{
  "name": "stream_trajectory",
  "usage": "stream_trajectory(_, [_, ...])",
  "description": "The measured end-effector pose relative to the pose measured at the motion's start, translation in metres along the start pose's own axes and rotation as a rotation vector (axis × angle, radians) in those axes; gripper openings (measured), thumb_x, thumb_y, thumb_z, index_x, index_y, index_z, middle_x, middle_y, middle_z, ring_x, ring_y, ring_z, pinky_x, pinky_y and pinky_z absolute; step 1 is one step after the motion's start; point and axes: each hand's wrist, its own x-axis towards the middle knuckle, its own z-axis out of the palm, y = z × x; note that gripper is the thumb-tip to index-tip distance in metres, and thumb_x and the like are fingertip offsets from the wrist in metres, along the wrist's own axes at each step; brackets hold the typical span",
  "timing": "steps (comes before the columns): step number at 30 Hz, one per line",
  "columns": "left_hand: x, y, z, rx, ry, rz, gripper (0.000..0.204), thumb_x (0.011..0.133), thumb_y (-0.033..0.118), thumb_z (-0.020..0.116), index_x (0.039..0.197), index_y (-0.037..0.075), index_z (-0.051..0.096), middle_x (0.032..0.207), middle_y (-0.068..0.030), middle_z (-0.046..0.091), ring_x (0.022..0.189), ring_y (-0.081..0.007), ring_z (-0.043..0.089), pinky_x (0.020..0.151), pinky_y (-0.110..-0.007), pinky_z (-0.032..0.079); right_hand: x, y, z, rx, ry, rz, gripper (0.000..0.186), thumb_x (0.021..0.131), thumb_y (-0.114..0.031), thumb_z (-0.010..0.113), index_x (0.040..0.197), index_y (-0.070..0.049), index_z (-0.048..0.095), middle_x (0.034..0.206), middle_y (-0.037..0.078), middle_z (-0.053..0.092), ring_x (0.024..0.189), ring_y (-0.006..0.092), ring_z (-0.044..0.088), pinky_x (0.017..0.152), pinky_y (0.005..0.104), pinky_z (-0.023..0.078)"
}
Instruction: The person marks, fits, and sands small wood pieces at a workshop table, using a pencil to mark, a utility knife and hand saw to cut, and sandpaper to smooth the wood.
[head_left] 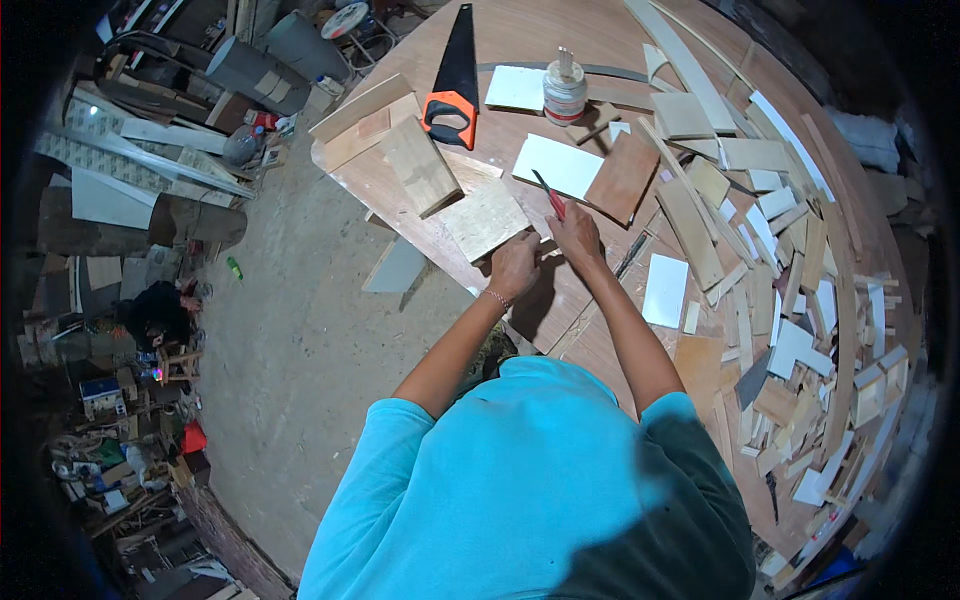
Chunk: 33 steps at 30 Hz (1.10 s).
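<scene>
My left hand [513, 266] is closed on the near edge of a square pale plywood piece [483, 215]. My right hand [574, 232] grips a red-handled tool with a thin dark tip [554, 200], just right of that piece. Beyond them lie a white board [557, 161] and a brown wooden board [622, 176]. A pale plank [414, 162] lies left of my hands, and a long dark tool [631, 254] lies to their right.
The worktable [545, 318] carries a handsaw [450, 118], a jar with sticks [564, 100] and many offcuts [790, 360] at the right. A grey board [393, 265] leans below its left edge. A person [155, 315] in dark clothing is at the far left, among clutter on the floor [290, 400].
</scene>
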Motion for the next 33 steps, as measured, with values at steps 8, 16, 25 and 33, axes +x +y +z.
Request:
stream_trajectory(8, [-0.016,-0.004,-0.038,-0.059,-0.036,-0.194,0.017,0.066,0.003,0.058,0.081,0.0,0.051,0.082,-0.0181,0.054,0.079,-0.0355,0.054,0.065,-0.042,0.044,0.006,-0.024,0.002,0.184,-0.013,-0.006,0.039,0.074,-0.033,0.06,0.084,0.004,0.051,0.079,0.026,0.058,0.076,0.0407,0.057,0.068,0.0447,0.044])
stream_trajectory(16, [-0.045,-0.041,-0.077,-0.056,0.255,-0.36,0.013,0.069,0.006,0.059,0.077,0.0,0.051,0.079,-0.0167,0.051,0.076,-0.0347,0.053,0.063,-0.041,0.042,0.02,-0.09,0.016,0.058,-0.044,-0.151,0.041,0.073,-0.031,0.062,0.091,0.005,0.053,0.083,0.021,0.059,0.078,0.0341,0.058,0.071,0.0385,0.044])
stream_trajectory(25, [-0.027,-0.092,-0.107,-0.067,0.299,-0.392,0.017,0.072,0.012,0.06,0.081,0.001,0.051,0.079,-0.0179,0.055,0.078,-0.0353,0.054,0.065,-0.043,0.042,0.053,-0.145,0.05,0.011,-0.236,-0.01,0.043,0.08,-0.034,0.048,0.081,0.008,0.055,0.081,0.03,0.057,0.08,0.0399,0.057,0.073,0.0436,0.044])
stream_trajectory(33, [-0.001,-0.091,-0.11,-0.057,-0.046,-0.255,0.016,0.069,0.011,0.06,0.081,0.001,0.055,0.082,-0.0185,0.059,0.08,-0.034,0.057,0.067,-0.041,0.045,-0.024,-0.115,0.009,-0.097,-0.311,0.131,0.029,0.085,-0.021,0.039,0.09,0.006,0.049,0.084,0.031,0.056,0.082,0.042,0.057,0.073,0.0482,0.044])
